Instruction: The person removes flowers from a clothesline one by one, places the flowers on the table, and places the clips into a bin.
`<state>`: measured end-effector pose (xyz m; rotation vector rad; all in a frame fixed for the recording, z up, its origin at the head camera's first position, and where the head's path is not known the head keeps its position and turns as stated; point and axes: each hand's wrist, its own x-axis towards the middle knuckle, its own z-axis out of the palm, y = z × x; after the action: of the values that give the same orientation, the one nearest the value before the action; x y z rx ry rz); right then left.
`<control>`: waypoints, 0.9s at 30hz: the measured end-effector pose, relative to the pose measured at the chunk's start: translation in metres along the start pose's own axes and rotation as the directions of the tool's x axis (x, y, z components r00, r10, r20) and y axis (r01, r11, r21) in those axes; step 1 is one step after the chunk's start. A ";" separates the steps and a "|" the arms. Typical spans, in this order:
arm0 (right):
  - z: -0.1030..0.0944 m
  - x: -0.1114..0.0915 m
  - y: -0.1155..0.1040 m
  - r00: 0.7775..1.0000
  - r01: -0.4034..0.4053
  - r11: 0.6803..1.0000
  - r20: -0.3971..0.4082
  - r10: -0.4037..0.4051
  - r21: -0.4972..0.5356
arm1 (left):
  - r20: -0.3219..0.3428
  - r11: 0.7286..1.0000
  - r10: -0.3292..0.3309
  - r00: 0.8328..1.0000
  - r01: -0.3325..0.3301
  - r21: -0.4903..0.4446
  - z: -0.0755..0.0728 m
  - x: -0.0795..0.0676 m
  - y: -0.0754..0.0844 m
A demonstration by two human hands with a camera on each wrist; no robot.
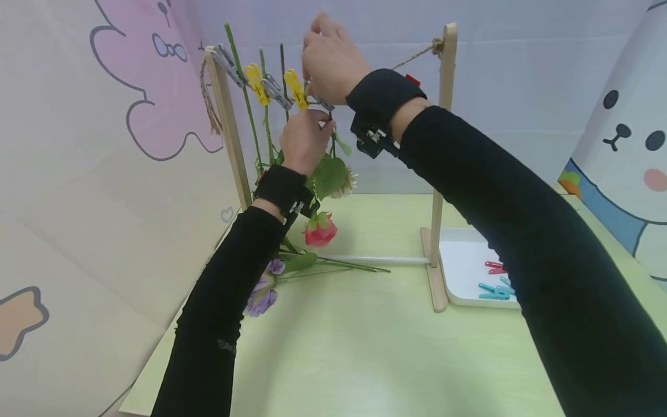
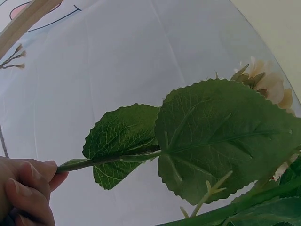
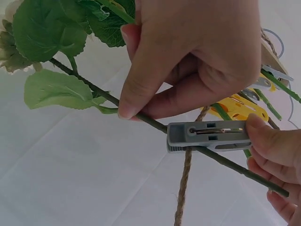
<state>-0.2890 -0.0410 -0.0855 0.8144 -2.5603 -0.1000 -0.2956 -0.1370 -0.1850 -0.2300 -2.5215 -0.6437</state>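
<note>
Where it's pinched, stem (image 3: 154, 123) looks green

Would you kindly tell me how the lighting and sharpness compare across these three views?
Head view: bright, with soft shadows on the pale table; left wrist view: dimmer, though the veins of the large leaf read clearly; right wrist view: also rather dim and greyish, yet the grey clothespin and green stem look crisp.

No text, label, brand, number or sign can be read in any view.
</note>
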 end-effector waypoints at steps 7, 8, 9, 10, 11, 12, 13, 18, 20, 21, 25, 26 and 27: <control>0.001 0.000 -0.001 0.999 -0.045 0.999 -0.023 0.045 0.013 | 0.019 1.000 0.005 1.000 -0.005 0.006 0.003 -0.002 0.000; 0.001 0.000 -0.001 0.999 -0.048 0.999 -0.025 0.049 0.018 | 0.021 1.000 0.006 1.000 -0.006 0.008 0.004 -0.003 -0.001; 0.001 0.000 -0.001 0.998 -0.052 0.998 -0.025 0.053 0.023 | 0.020 1.000 0.006 1.000 -0.007 0.009 0.004 -0.004 -0.001; 0.001 0.000 -0.001 0.998 -0.055 0.998 -0.027 0.056 0.027 | 0.019 1.000 0.006 1.000 -0.006 0.010 0.004 -0.004 -0.002; 0.001 0.001 -0.002 0.998 -0.058 0.998 -0.028 0.059 0.027 | 0.020 1.000 0.004 1.000 -0.004 0.010 0.005 -0.005 -0.002; 0.001 0.000 -0.002 0.998 -0.060 0.998 -0.029 0.061 0.025 | 0.021 1.000 0.003 1.000 -0.003 0.009 0.005 -0.006 -0.003; 0.002 0.000 -0.002 0.998 -0.061 0.998 -0.031 0.062 0.024 | 0.023 1.000 0.001 1.000 -0.002 0.007 0.005 -0.006 -0.003; 0.004 -0.001 0.000 0.997 -0.069 0.997 -0.029 0.070 0.034 | 0.041 1.000 -0.006 0.999 0.006 0.006 0.006 -0.007 -0.005; 0.005 -0.002 0.001 0.997 -0.074 0.996 -0.026 0.075 0.046 | 0.048 1.000 -0.001 0.999 0.001 0.007 0.007 -0.007 -0.005; 0.005 -0.002 0.002 0.997 -0.076 0.996 -0.027 0.077 0.051 | 0.052 1.000 0.003 0.999 -0.003 0.006 0.007 -0.007 -0.005; 0.004 -0.003 0.003 0.996 -0.079 0.995 -0.027 0.081 0.065 | 0.069 1.000 0.009 0.998 -0.009 0.002 0.006 -0.007 -0.005; 0.004 -0.003 0.003 0.996 -0.080 0.994 -0.029 0.082 0.068 | 0.075 1.000 0.010 0.997 -0.011 0.004 0.006 -0.008 -0.005; 0.004 -0.003 0.003 0.996 -0.082 0.994 -0.031 0.084 0.072 | 0.083 1.000 0.009 0.997 -0.009 0.005 0.007 -0.008 -0.005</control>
<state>-0.2902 -0.0368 -0.0895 0.7282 -2.5745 0.0301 -0.2931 -0.1388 -0.1965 -0.2711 -2.5993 -0.6361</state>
